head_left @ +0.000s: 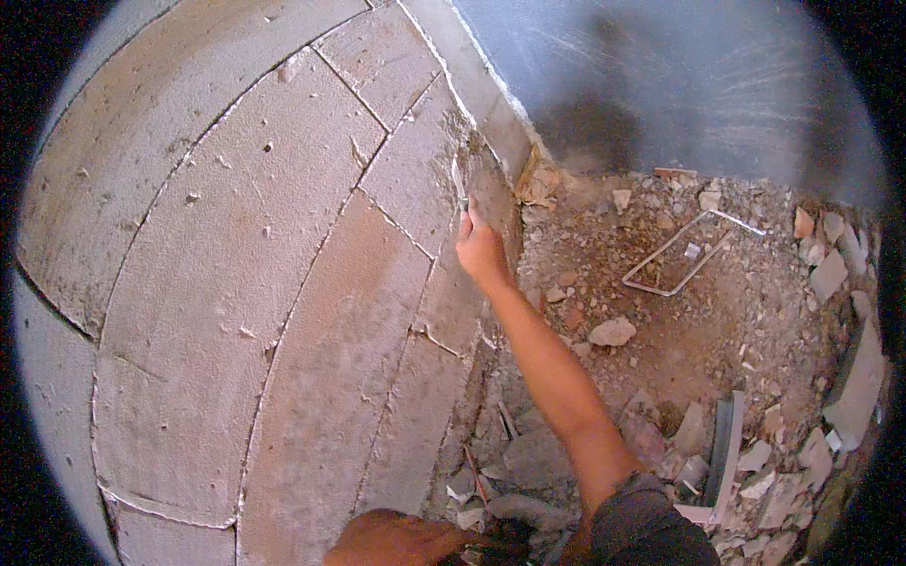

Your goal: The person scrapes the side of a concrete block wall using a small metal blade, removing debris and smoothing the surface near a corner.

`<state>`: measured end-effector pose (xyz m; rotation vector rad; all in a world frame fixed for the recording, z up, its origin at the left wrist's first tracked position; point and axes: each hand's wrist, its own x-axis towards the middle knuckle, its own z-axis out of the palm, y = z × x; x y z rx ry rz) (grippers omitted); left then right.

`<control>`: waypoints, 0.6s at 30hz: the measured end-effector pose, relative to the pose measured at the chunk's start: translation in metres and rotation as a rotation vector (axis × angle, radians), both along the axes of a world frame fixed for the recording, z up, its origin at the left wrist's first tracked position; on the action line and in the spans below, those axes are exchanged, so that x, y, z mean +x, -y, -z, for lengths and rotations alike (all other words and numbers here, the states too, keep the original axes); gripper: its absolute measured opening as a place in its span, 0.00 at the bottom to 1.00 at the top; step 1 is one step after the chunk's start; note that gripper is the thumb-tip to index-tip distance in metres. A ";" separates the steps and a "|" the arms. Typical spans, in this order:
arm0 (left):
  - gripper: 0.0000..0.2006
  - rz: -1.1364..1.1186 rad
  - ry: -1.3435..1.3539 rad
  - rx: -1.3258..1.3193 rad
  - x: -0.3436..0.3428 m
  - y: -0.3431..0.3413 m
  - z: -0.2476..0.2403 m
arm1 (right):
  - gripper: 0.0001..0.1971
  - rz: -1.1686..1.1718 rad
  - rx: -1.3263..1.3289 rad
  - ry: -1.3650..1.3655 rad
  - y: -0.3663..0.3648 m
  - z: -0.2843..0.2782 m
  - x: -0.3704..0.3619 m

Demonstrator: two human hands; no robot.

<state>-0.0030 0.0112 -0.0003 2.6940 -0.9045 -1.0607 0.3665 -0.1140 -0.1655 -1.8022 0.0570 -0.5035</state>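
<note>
The right grip (482,252) is closed around the handle of a small trowel (459,179), whose narrow blade points upward at the block wall (198,283), near a rough mortar patch (459,132). The left grip (406,540) is dim at the lower edge; its state cannot be told. Rightward, a thin pale frame (647,287) lies on rubble (717,330).

My right hand (481,250) covers most of the tool's handle (463,204). The lower edge crops my left arm (392,542), so its grip is unclear; the pale scrap (692,251) among the rubble (708,325) is too small to name.
</note>
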 end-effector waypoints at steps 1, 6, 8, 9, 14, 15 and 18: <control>0.25 0.003 0.010 0.013 -0.001 0.000 -0.001 | 0.25 0.021 0.049 -0.003 0.000 -0.005 -0.004; 0.25 0.004 -0.022 -0.011 -0.005 -0.004 -0.002 | 0.23 0.078 0.204 0.089 0.007 -0.037 -0.030; 0.25 0.019 -0.009 -0.035 -0.006 -0.004 -0.001 | 0.23 -0.034 0.182 0.013 0.012 -0.039 -0.035; 0.25 -0.004 -0.024 -0.053 -0.004 0.000 -0.004 | 0.23 -0.027 0.180 0.013 0.012 -0.030 -0.028; 0.24 -0.131 -0.085 -0.107 0.006 0.023 -0.026 | 0.22 -0.026 0.187 0.001 0.010 -0.037 -0.018; 0.24 -0.123 -0.051 -0.165 0.006 0.025 -0.028 | 0.22 -0.030 0.188 0.001 0.009 -0.045 -0.025; 0.24 -0.119 0.009 -0.190 0.002 0.029 -0.032 | 0.22 0.006 0.335 0.072 0.010 -0.045 -0.026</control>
